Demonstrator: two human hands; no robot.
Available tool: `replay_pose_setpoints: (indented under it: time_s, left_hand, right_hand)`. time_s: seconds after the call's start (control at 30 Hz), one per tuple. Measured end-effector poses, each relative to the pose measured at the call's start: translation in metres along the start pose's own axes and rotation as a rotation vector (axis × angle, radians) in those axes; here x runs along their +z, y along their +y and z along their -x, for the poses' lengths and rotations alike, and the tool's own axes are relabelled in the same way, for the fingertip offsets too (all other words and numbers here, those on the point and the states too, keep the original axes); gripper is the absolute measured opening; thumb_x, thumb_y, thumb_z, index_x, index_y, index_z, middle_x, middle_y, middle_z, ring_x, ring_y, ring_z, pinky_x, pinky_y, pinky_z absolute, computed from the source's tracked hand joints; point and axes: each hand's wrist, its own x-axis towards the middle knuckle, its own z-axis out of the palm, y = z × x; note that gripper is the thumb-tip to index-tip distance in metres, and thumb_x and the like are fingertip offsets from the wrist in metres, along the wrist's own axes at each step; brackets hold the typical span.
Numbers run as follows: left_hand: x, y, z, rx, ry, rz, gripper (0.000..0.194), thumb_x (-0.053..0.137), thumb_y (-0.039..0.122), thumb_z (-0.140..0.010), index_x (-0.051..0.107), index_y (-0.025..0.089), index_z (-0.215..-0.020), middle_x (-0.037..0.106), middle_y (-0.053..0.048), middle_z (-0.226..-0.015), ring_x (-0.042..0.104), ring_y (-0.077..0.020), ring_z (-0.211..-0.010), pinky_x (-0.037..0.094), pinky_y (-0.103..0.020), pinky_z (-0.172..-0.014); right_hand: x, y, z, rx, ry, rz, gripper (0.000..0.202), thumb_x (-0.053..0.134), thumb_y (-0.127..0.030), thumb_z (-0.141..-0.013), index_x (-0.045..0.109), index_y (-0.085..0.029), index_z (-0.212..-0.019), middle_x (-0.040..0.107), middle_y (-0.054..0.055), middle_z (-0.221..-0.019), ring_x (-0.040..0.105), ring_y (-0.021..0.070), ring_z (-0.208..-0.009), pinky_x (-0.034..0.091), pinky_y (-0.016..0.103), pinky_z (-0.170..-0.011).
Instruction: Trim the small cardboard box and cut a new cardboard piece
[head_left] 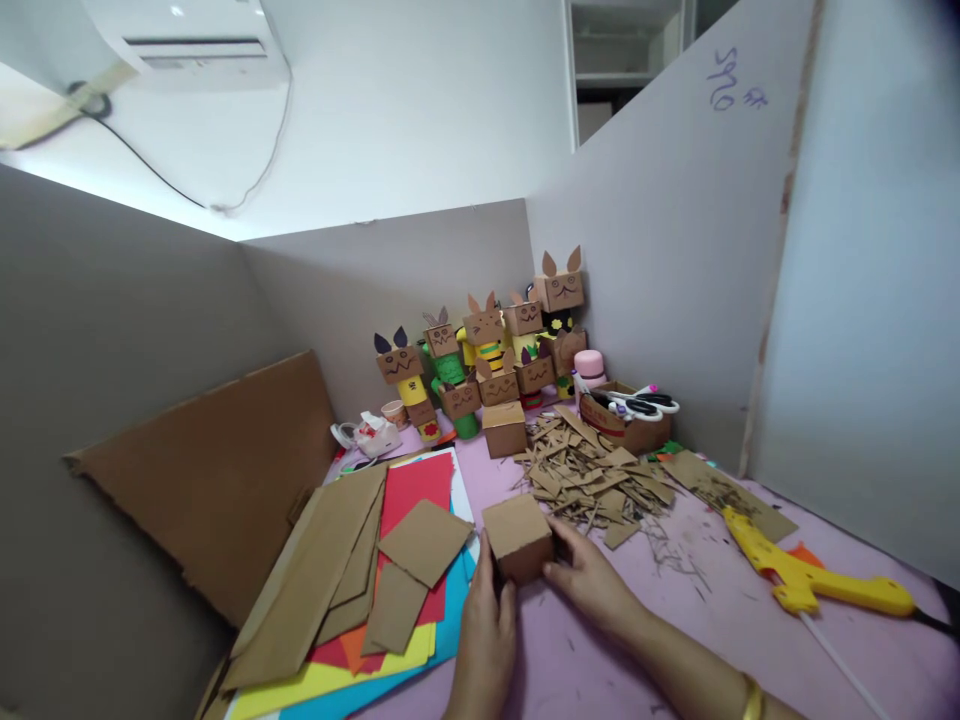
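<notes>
Between my two hands is a small brown cardboard box [519, 528], its top face turned up toward me. My left hand [486, 625] grips its left and near side, the thumb against the front. On the right side, my right hand [589, 580] presses with thumb and fingers at the edge. Flat cardboard pieces [426, 540] and sheets of coloured paper [420, 480] lie just left of the box. Behind it sits another cardboard box [505, 430], in front of several cardboard animal figures [484, 330] with drawn faces.
A heap of cardboard scraps [592, 465] spreads behind my right hand. At the right lies a yellow glue gun [817, 575] on the pink tabletop [720, 620]. A carton [626, 425] holds scissors [652, 405] and pens. A large cardboard sheet [225, 480] leans on the left partition.
</notes>
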Motion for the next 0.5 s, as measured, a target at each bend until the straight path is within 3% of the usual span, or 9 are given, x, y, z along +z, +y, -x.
replay_pose_setpoints:
  time_s: [0.1,0.27,0.5]
  left_hand:
    - [0.001,0.003,0.000,-0.018,0.002,-0.049,0.054,0.045,0.023,-0.081,0.040,0.011,-0.133,0.046,-0.016,-0.138,0.034,-0.0242,-0.133,0.024,-0.042,-0.110]
    - [0.000,0.003,-0.002,-0.030,0.003,-0.055,0.040,0.046,0.023,-0.081,0.057,0.015,-0.118,0.059,-0.015,-0.125,0.042,-0.0264,-0.127,0.031,-0.043,-0.106]
    - [-0.004,0.008,-0.003,-0.011,0.034,-0.104,0.034,0.047,0.021,-0.079,0.062,0.018,-0.110,0.068,-0.013,-0.109,0.056,-0.0281,-0.113,0.039,-0.043,-0.098]
  right_hand:
    - [-0.002,0.002,0.001,-0.009,0.029,0.093,0.068,0.052,-0.002,-0.061,0.054,-0.022,-0.126,0.056,0.007,-0.129,0.045,0.0249,-0.122,0.026,0.044,-0.106]
    - [-0.003,-0.005,0.003,-0.025,0.017,0.206,0.064,0.051,-0.002,-0.063,0.057,-0.023,-0.124,0.059,0.006,-0.125,0.050,0.0261,-0.116,0.031,0.042,-0.103]
    - [-0.004,-0.011,0.002,-0.035,0.006,0.242,0.058,0.053,-0.004,-0.064,0.062,-0.027,-0.117,0.066,0.004,-0.115,0.057,0.0252,-0.108,0.038,0.040,-0.097]
